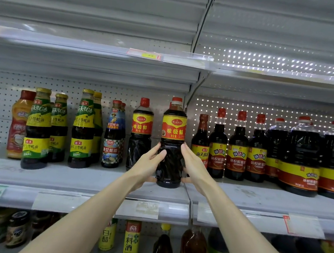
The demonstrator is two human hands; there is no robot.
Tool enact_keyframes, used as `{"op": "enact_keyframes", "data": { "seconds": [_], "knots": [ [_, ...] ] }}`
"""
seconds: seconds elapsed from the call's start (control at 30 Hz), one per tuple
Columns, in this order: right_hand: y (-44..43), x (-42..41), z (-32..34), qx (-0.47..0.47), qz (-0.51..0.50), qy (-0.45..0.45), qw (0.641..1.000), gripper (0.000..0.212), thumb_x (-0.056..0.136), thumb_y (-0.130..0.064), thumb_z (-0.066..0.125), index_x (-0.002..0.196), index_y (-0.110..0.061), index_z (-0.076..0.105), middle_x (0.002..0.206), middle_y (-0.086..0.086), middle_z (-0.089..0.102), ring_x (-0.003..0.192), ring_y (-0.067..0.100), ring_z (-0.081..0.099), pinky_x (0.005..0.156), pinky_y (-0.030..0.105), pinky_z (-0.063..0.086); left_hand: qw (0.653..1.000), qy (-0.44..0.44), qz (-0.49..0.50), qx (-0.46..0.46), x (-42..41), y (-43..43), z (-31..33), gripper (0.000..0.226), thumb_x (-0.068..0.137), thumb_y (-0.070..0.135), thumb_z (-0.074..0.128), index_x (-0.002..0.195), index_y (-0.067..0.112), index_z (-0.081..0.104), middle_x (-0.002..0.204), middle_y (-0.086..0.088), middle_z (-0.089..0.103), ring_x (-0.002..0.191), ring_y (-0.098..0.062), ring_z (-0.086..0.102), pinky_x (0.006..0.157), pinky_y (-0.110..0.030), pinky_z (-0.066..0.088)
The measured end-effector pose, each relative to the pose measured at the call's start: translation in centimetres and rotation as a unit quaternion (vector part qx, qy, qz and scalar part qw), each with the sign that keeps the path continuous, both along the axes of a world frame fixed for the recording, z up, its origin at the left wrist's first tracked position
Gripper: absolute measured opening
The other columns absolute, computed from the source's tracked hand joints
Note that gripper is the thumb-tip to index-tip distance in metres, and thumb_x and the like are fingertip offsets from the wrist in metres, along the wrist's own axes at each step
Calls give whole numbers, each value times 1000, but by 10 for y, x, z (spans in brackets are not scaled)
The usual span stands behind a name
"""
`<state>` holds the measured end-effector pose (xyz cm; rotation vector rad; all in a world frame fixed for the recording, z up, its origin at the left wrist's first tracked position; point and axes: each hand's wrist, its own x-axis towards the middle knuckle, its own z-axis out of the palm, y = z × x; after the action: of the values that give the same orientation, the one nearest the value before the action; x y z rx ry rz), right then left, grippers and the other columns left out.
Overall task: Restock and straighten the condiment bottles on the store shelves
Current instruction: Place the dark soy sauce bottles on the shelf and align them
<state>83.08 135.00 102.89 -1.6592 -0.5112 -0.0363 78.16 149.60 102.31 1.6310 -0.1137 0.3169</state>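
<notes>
A tall dark soy sauce bottle (172, 142) with a red cap and a red-and-yellow label stands upright near the front of the middle shelf (83, 179). My left hand (146, 167) grips its lower left side, thumb at the base. My right hand (194, 167) grips its lower right side. A matching bottle (141, 133) stands further back to the left. Another red cap shows just behind the held bottle.
Green-and-yellow oyster sauce bottles (38, 129) line the shelf's left part, and red-capped soy bottles (237, 147) and large jugs (300, 157) fill the right. The upper shelf (100, 48) shows no goods. More bottles (131, 240) stand on the shelf below.
</notes>
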Motion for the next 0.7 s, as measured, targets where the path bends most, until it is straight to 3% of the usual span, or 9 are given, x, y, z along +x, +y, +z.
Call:
{"op": "enact_keyframes", "data": {
  "seconds": [0.5, 0.63, 0.7],
  "knots": [
    [0, 0, 2, 3, -1, 8, 1000, 54, 97, -59, 37, 148, -43, 30, 147, -5, 44, 130, 25, 46, 101, 52, 46, 1000, 2, -8, 0, 2, 0, 1, 59, 100, 38, 44, 152, 38, 15, 152, -3, 37, 137, -28, 39, 101, -53, 41],
    [0, -3, 2, -1, 9, -2, 1000, 50, 99, -57, 35, 147, -44, 29, 140, -9, 46, 121, 17, 49, 93, 42, 48, 1000, 1, -13, -2, 1, 0, 1, 59, 100, 39, 44, 151, 39, 16, 154, -1, 35, 138, -27, 37, 103, -54, 41],
    [0, -4, 3, 2, 12, 0, 1000, 51, 99, -56, 35, 148, -44, 28, 142, -8, 45, 125, 19, 47, 93, 41, 47, 1000, 1, -13, -2, 0, 0, 2, 58, 100, 40, 42, 151, 39, 15, 154, -1, 33, 139, -27, 35, 103, -53, 41]
  ]
}}
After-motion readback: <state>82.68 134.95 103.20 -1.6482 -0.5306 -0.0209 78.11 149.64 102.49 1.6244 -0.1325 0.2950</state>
